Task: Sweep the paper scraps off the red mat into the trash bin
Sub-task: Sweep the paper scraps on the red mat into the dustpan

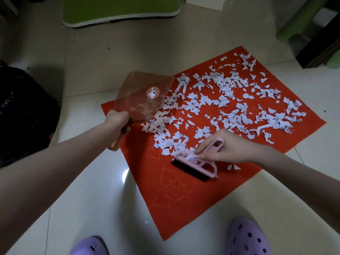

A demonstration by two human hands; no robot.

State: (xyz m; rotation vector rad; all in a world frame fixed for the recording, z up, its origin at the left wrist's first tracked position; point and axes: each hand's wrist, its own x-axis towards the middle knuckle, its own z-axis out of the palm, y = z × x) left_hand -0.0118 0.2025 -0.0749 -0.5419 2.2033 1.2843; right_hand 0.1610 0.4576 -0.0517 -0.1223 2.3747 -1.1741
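**Floor, red mat and sweeping tools**

Surface: glossy pale tile floor [88, 181] with grey joints and a bright light reflection.
Mat [184, 199]: red, rectangular, felt-like, heart outlines pressed in toward 6 o'clock, lying askew at centre.
Paper scraps [226, 100]: white, torn, jagged, spread across the mat from centre to 3 o'clock.
Dustpan [143, 94]: translucent orange plastic with a round sticker, held tilted at the mat's 10 o'clock corner; the left hand [117, 119] grips its handle.
Brush [195, 165]: pink plastic with black bristles on the mat; the right hand [228, 146] pinches its looped handle.
Trash bin [24, 111]: black crinkled liner, 9 o'clock.
Green board [119, 10]: 12 o'clock.
Purple slippers [248, 238]: perforated, 6 o'clock.
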